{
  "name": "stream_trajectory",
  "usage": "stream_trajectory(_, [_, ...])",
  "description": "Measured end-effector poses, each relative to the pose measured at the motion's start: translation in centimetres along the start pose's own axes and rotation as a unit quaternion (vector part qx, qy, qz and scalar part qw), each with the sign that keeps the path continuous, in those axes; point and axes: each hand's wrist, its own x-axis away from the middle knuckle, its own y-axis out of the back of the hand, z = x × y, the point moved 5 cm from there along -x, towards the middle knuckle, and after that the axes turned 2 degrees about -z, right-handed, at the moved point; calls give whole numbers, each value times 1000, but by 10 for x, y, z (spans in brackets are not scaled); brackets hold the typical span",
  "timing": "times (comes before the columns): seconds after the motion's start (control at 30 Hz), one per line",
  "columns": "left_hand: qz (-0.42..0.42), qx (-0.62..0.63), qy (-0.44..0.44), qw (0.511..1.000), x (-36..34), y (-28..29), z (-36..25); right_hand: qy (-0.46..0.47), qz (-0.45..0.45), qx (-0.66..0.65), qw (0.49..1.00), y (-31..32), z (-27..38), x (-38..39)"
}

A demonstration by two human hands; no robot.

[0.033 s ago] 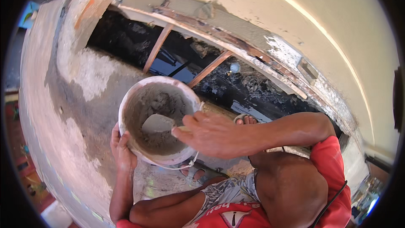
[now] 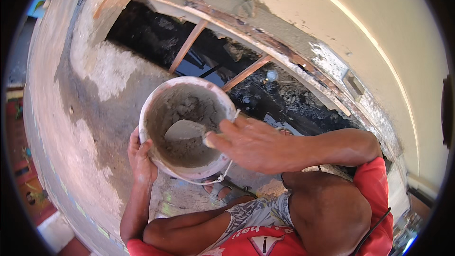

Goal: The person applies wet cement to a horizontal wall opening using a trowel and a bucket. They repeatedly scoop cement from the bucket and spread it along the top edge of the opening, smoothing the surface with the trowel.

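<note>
A white bucket (image 2: 150,96) with grey mortar (image 2: 196,105) inside stands tilted in front of me. Closed on its left rim is my left hand (image 2: 142,160), thumb over the edge and fingers along the outer wall. My right hand (image 2: 258,144) grips the handle of a trowel, reaching over the bucket's right rim. The trowel's grey-coated blade (image 2: 184,130) lies against the mortar inside. Most of its handle is hidden by my fingers. A white rope handle (image 2: 219,179) hangs loose along the bucket's near side.
Beyond the bucket runs an open drain (image 2: 156,33) with dark water and sludge, crossed by wooden bars (image 2: 188,46). A pale wall (image 2: 379,23) rises behind it. Rough concrete floor (image 2: 80,109) extends to the left. My bent knee (image 2: 329,208) is close below my right arm.
The view has shifted slightly, so the drain and bucket sit a little farther right in the picture. Both hands keep their holds on the bucket and trowel.
</note>
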Motion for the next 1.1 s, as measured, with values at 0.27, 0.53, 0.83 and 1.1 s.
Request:
stream_trajectory(0.27, [23,-69,-21,997,21,-38,-7,-95,23,156,983,51,-25,19])
stream_trajectory(0.53, [48,-176,-72,981,23,-54,-7,-87,30,238,967,13,-52,3])
stream_trajectory(0.83, [29,-169,-99,980,35,-73,-10,-221,184,-107,952,-35,-59,14])
stream_trajectory(1.1, [30,-138,-97,985,42,-80,-1,-229,89,-290,925,-55,-61,41])
